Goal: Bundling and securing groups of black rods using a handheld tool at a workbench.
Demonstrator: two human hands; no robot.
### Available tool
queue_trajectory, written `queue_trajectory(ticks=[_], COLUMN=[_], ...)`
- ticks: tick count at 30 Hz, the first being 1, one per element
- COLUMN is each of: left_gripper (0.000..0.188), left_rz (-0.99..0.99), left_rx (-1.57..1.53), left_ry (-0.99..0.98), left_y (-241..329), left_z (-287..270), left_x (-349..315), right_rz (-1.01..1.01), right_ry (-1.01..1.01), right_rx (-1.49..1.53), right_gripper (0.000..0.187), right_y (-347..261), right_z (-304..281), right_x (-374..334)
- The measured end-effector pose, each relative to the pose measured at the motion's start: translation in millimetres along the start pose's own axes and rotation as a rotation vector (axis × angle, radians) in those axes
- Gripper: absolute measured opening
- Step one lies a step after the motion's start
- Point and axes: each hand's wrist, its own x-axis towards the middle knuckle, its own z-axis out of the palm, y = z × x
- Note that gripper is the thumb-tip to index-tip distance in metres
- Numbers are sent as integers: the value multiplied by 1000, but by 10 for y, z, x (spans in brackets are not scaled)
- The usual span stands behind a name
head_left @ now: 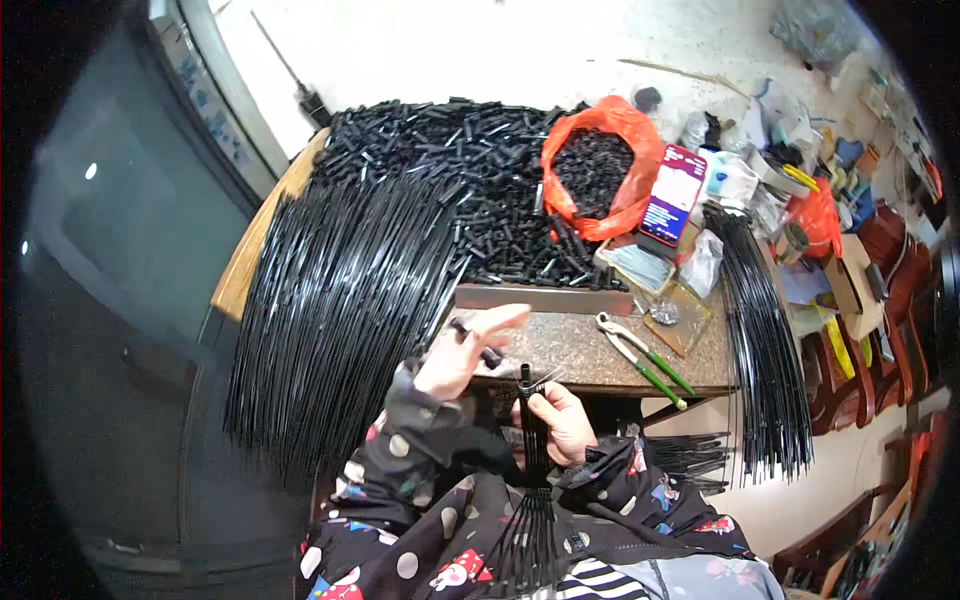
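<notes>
Just past the table's near edge, my left hand (455,358) holds a short black tube (490,356), its fingers partly stretched out and slightly blurred. To its right, my right hand (566,424) is closed round a bundle of long thin black rods (534,450). The bundle stands upright before my body, and its lower ends fan out over my lap. A short black tube (525,374) tops the bundle, with thin pale wire ends (547,378) sticking out beside it. My right fingertips are at the bundle's upper end.
A heap of short black tubes (490,210) covers the table behind a brown strip (540,298). Long black rods (340,320) overhang at left, more rods (765,350) at right. Green-handled pincers (645,362), a phone (672,198) and a red bag (645,160) of small black pieces lie on the table.
</notes>
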Motion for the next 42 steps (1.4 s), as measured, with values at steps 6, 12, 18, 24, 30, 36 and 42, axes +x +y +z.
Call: queue_trajectory(ticks=[6,12,18,24,30,36,42], left_gripper=[31,21,26,27,23,15,16], left_rz=[-295,-230,-235,-176,-52,42,-125], left_rx=[-187,-25,-309,-23,569,743,200], left_ry=[-205,-8,-1,-108,-127,-6,64], left_y=[73,241,344,295,407,225,158], left_z=[377,306,308,301,237,337,308], left_x=[1,-27,-139,-47,-127,-105,-273], right_rz=[64,12,46,25,89,92,139], right_ry=[45,37,-2,-62,-69,-153,-194], right_rx=[126,68,27,39,90,55,-3], right_gripper=[5,7,8,9,9,14,23], right_y=[-56,-93,-79,-109,-117,-21,12], right_z=[11,26,39,4,81,-153,-132], right_x=[-80,-90,-116,-58,-91,-6,-33])
